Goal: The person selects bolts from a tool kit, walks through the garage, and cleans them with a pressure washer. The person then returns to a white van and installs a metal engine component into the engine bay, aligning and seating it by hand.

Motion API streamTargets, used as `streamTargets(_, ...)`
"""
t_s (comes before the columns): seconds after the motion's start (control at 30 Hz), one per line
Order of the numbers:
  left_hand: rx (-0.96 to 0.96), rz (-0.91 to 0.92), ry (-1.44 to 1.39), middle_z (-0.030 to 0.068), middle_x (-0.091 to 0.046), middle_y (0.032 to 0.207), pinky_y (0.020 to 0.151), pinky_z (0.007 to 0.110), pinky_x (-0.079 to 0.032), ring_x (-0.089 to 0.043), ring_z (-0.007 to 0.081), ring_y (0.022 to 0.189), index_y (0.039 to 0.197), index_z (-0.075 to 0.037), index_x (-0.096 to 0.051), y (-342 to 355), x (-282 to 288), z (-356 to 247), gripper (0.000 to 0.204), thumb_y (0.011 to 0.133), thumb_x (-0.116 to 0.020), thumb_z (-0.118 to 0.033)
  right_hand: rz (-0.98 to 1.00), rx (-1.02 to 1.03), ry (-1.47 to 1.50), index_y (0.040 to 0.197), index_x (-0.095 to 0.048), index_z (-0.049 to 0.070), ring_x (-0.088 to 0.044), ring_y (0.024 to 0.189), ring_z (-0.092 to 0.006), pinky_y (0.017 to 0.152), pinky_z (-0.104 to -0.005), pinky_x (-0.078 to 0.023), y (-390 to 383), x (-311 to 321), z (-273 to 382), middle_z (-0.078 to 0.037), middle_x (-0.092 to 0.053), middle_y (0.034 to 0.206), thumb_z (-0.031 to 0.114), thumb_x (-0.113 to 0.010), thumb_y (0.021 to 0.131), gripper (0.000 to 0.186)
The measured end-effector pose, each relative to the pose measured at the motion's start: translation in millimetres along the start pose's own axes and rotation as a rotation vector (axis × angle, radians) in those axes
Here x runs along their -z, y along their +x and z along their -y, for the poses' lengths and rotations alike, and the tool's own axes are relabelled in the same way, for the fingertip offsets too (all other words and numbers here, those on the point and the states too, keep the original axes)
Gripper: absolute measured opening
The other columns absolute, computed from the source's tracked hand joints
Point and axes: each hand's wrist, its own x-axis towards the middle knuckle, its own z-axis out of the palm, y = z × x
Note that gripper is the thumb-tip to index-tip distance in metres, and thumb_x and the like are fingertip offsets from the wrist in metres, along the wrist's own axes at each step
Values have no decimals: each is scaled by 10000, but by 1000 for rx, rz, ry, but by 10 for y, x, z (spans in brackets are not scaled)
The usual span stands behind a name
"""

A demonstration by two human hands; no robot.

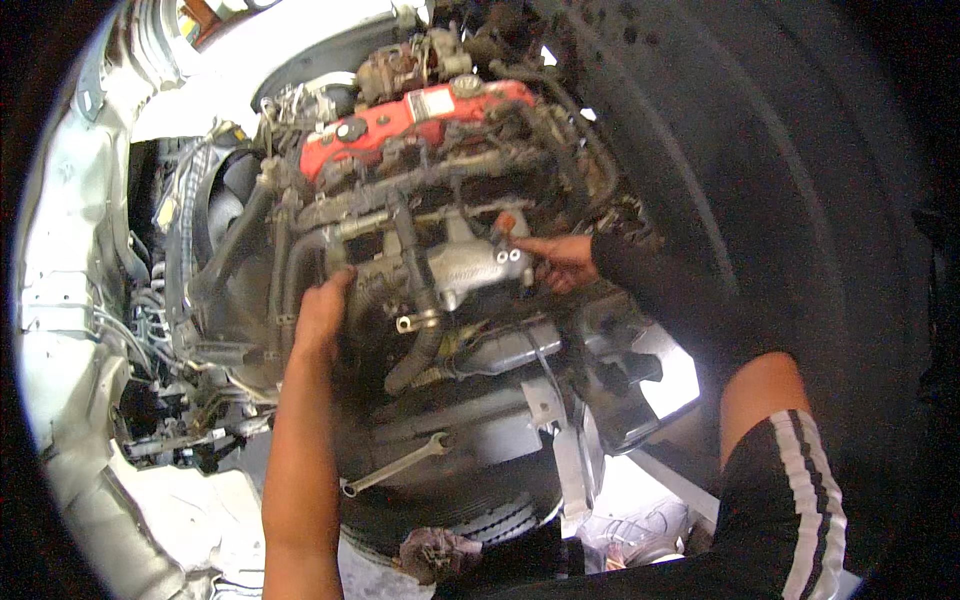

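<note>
A silver cast-metal intake manifold (475,268) lies along the engine's near side. My left hand (325,305) grips its left end; most of those fingers are blurred or hidden behind the part. At the opposite end, my right hand (563,262) has its index finger stretched along the top and the other fingers curled beneath. A black hose (418,260) crosses in front of the manifold and bends down, with a metal clamp (418,321) around it. Above, the engine carries a red valve cover (415,118) with a black cap (351,128).
A combination wrench (395,468) lies on a dark surface above a tyre (500,525). Pale body panels (70,300) border the left, beside a radiator fan (228,195). A large dark ribbed panel (760,170) rises on the right. A metal bracket (570,445) stands below the engine.
</note>
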Motion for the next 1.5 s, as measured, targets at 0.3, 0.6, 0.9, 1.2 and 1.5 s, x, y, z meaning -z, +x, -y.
streamTargets(0.3, -35, -34, -191, 245, -640, 1402, 1133, 414, -409, -598, 340, 1275, 1458, 91, -575, 202, -174, 279, 709, 1008, -547, -457, -28, 108, 133, 966, -614, 211, -355, 528, -49, 453, -229, -276, 222, 34, -224, 66, -443, 704, 755, -663, 921, 548)
streamTargets(0.6, -209, -69, -303, 244, -676, 1321, 1081, 402, -437, -624, 322, 1197, 1362, 90, -640, 280, -222, 539, 742, 1002, -505, -545, -128, 383, 111, 1124, -594, 197, -343, 612, -65, 533, -263, -287, 316, -90, -470, 47, -501, 808, 738, -547, 1002, 557)
streamTargets(0.9, -295, -97, -151, 151, -741, 1109, 747, 377, -600, -723, 233, 913, 1317, -31, -668, 299, -243, 531, 604, 1068, -432, -528, -413, 400, -7, 1278, -584, 222, -401, 690, -81, 545, -266, -304, 269, -35, -397, 37, -514, 847, 776, -505, 997, 626)
streamTargets(1.2, -257, -198, 4, 229, -755, 984, 710, 390, -603, -747, 271, 782, 1176, 65, -696, 438, -254, 655, 655, 1054, -426, -519, -205, 394, 120, 1039, -618, 211, -353, 600, -80, 527, -276, -289, 92, 35, -410, 58, -477, 760, 683, -637, 984, 476)
streamTargets(1.5, -325, -148, -120, 319, -619, 1250, 988, 424, -454, -590, 376, 1155, 1292, 141, -595, 426, -252, 676, 727, 1025, -486, -526, -172, 311, 118, 1110, -571, 243, -366, 652, -105, 587, -283, -336, 15, 9, -455, 48, -418, 780, 807, -539, 960, 584)
